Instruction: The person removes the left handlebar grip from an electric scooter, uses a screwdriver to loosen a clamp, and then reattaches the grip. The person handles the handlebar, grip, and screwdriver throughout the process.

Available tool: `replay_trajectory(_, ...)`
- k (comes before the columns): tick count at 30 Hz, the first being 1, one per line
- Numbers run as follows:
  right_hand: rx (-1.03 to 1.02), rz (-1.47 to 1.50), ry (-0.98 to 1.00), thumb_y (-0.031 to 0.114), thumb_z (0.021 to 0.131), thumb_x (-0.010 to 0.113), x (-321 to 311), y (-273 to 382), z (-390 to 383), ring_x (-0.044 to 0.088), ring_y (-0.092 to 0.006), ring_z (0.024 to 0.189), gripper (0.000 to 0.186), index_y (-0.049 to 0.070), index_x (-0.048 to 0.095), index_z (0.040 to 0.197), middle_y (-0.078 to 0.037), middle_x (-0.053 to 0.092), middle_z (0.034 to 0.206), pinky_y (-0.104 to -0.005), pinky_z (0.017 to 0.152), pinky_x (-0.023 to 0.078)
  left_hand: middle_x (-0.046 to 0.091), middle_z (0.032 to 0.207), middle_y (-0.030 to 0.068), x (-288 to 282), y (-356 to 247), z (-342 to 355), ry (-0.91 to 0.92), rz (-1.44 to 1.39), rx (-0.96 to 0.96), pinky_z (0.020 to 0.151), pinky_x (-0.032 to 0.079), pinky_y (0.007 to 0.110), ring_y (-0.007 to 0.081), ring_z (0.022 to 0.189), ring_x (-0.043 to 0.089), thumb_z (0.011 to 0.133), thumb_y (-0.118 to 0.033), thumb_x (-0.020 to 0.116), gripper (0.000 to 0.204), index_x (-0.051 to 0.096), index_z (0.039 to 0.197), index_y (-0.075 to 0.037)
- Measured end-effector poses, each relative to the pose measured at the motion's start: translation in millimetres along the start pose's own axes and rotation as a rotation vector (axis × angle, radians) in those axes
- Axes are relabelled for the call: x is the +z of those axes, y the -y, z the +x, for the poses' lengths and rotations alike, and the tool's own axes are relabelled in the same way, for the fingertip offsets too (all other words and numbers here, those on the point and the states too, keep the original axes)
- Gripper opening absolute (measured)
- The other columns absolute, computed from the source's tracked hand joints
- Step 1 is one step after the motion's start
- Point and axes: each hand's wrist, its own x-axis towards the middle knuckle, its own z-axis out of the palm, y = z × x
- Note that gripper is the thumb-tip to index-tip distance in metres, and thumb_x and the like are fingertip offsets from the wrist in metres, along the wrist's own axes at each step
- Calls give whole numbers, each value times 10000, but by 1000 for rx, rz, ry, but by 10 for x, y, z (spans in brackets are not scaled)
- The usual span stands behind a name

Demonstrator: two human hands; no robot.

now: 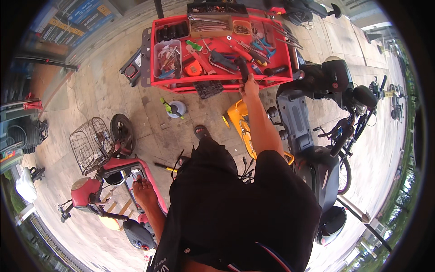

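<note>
My right arm reaches forward to the front edge of a red tool cart. There my right hand is closed around a black, thick-handled tool, whose far end points into the tray; its exact kind is unclear. Around it in the tray lie a red-handled tool, a black-handled tool, an orange tape measure and blue-handled pliers. Low on the left, my left hand is beside the red electric scooter's frame. Its fingers are curled near a small dark thing I cannot make out.
A spray bottle stands on the paving before the cart. To the right are a yellow machine and a dark scooter. The red scooter's wire basket is at left. Several cables lie near my legs.
</note>
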Motion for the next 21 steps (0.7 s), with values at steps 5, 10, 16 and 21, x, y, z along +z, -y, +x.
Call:
replay_trajectory(5,28,-159,-37,461,931,447,-21,81,-4,524,-114,486,450,21,539,946,-61,610,691,-256,413,423,608,1058,68,82,-9,-22,54,54,14,734,477,266,152,873,538,879,-156,554,159,522,1000,-58)
replay_trajectory(10,-208,-471,-60,426,918,471,-421,147,99,565,-140,526,442,5,599,879,-67,628,684,-290,503,463,602,1077,85,125,11,-27,44,31,9,759,488,263,162,897,542,875,-118,550,213,518,1053,-5)
replay_trajectory(16,-660,-947,-321,345,819,579,-888,647,557,651,-274,768,328,29,646,878,-134,671,801,-369,728,494,571,1123,114,97,82,-19,47,-54,-23,801,494,280,181,935,543,883,-88,524,250,497,1097,37)
replay_trajectory(21,-596,-1380,-353,404,795,571,-792,1035,755,625,-322,939,379,103,645,1014,-137,667,974,-431,829,475,568,1102,116,59,102,-83,-54,-5,-15,815,500,297,201,976,551,885,-89,517,208,509,1070,5)
